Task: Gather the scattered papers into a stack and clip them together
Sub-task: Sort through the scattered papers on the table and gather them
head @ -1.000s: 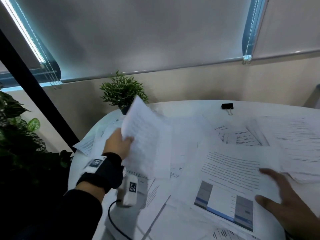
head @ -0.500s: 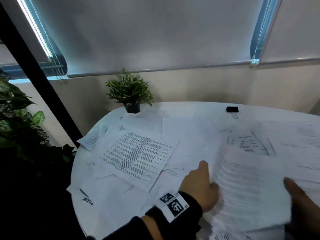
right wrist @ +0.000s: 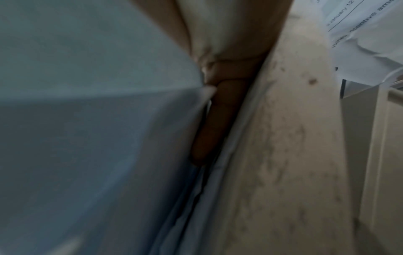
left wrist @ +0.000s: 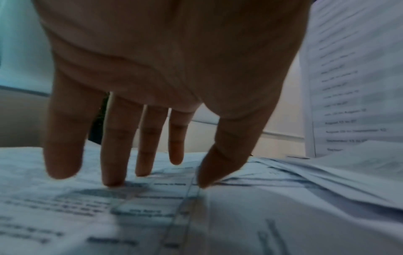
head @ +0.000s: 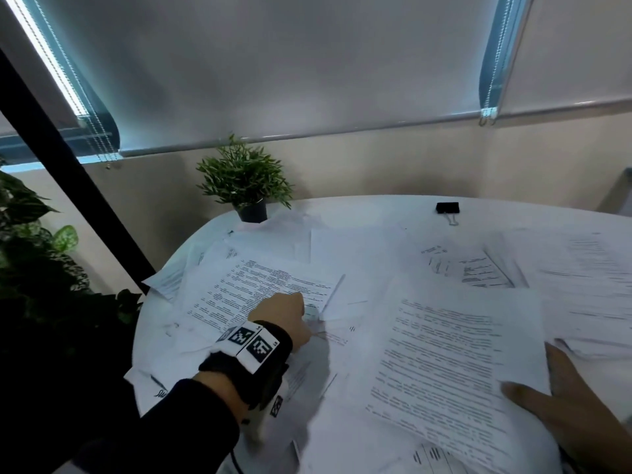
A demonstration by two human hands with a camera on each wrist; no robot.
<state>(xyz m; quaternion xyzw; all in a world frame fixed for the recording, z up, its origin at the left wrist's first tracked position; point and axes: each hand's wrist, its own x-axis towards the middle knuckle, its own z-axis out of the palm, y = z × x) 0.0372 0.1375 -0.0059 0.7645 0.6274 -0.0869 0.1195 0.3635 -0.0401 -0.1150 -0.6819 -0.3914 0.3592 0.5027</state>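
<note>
Two hands: left hand (head: 284, 318) flat-fingered on thin printed sheets (head: 260, 292), right hand (head: 578, 408) gripping paper stack (head: 455, 364).

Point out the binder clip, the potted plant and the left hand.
binder clip (head: 447, 208): head view, on its black body.
potted plant (head: 244, 176): head view, on the green leaves.
left hand (head: 282, 316): head view, on the back of the hand, above the papers.

Black long sleeve (head: 147, 425), black wrist strap (head: 251, 371) with white coded marker tiles (head: 251, 343), thin black cable (head: 236, 463)
</note>
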